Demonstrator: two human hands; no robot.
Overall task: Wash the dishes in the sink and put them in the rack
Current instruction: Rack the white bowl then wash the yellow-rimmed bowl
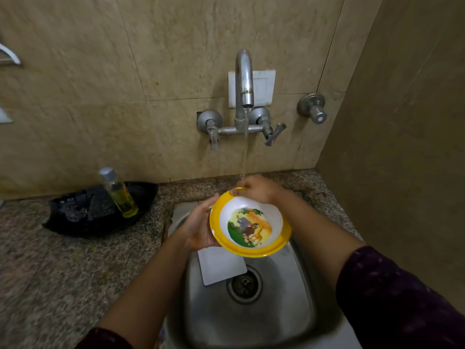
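Observation:
A white bowl with a yellow rim and a cartoon animal picture inside is tilted toward me above the steel sink. My left hand cups its left side from underneath. My right hand grips the far rim, right under a thin stream of water from the tap. A flat white square plate or lid lies in the sink basin beside the drain, partly hidden by the bowl.
A black tray on the granite counter at left holds dark scrub pads and a clear bottle of yellow liquid. Tap handles and a separate valve stick out of the tiled wall. A side wall closes in on the right.

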